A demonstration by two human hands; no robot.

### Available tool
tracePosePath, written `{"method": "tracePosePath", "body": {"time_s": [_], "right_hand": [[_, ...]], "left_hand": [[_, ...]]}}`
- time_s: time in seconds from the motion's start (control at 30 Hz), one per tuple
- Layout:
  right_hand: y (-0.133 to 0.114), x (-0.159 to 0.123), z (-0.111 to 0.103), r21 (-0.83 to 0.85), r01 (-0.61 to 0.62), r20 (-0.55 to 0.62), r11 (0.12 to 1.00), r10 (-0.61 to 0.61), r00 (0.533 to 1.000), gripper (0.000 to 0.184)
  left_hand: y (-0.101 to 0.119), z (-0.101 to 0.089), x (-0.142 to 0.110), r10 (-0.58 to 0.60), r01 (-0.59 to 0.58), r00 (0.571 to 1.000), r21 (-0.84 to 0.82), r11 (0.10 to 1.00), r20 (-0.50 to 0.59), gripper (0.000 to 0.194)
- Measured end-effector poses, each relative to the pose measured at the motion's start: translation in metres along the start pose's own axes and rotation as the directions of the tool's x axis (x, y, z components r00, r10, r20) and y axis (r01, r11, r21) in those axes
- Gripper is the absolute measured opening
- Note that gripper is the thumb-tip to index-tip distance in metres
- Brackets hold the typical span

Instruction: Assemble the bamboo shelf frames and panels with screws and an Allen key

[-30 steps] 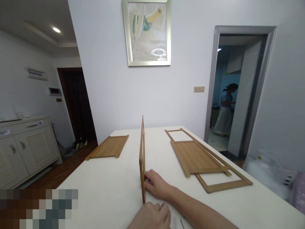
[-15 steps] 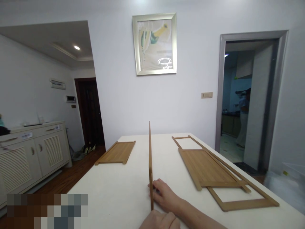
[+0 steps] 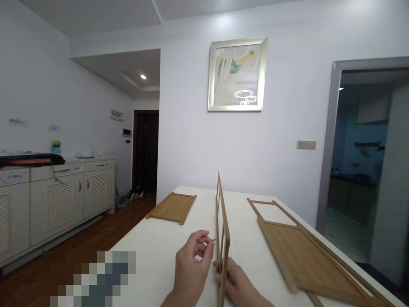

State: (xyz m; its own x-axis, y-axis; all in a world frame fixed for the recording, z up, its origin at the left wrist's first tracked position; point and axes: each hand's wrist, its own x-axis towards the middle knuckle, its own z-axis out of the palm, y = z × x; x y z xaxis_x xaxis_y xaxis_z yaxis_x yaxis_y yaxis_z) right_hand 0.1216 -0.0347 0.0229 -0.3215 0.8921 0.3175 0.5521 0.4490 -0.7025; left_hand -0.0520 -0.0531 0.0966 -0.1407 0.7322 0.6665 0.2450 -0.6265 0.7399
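Note:
A thin wooden frame (image 3: 221,221) stands on edge on the white table (image 3: 153,251), running away from me. My right hand (image 3: 234,283) rests against its right side near the bottom, fingers closed on the frame. My left hand (image 3: 191,268) is raised on the frame's left side, fingers pinched on a small metal screw (image 3: 212,240) whose tip points at the frame.
A slatted wooden panel (image 3: 172,207) lies flat at the table's far left. A second wooden panel (image 3: 300,251) lies over a flat wooden frame (image 3: 271,205) on the right. White cabinets (image 3: 57,200) line the left wall; a doorway (image 3: 361,170) opens on the right.
My view has swung left and up. My left hand has risen from the near edge to the frame's left side, pinching a small screw. The person in the doorway is gone from sight.

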Motion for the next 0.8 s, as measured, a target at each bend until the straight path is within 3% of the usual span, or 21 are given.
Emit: {"method": "tracePosePath", "body": {"time_s": [0.07,0.27,0.43,0.6,0.8], "right_hand": [[0.002,0.000,-0.001,0.017,0.003,0.026,1.000,-0.004,1.000,0.025],[0.011,0.003,0.001,0.030,0.000,0.054,1.000,-0.002,0.999,0.029],[0.024,0.006,0.006,0.039,0.012,0.042,0.999,-0.014,0.999,0.030],[0.033,0.007,0.010,0.029,-0.004,0.044,1.000,0.003,0.999,0.033],[0.028,0.006,0.010,0.042,0.015,0.024,0.999,-0.016,1.000,0.032]], "left_hand": [[0.004,0.005,0.011,-0.086,0.089,0.995,-0.050,0.995,0.046,0.015],[0.026,0.015,0.052,-0.061,0.066,0.995,-0.060,0.996,0.084,0.016],[0.033,0.017,0.076,-0.133,0.151,0.980,-0.114,0.982,0.147,0.016],[0.034,0.015,0.085,-0.195,0.224,0.941,-0.076,0.972,0.277,0.015],[0.039,0.013,0.082,-0.172,0.186,0.948,-0.025,0.982,0.266,0.016]]}}
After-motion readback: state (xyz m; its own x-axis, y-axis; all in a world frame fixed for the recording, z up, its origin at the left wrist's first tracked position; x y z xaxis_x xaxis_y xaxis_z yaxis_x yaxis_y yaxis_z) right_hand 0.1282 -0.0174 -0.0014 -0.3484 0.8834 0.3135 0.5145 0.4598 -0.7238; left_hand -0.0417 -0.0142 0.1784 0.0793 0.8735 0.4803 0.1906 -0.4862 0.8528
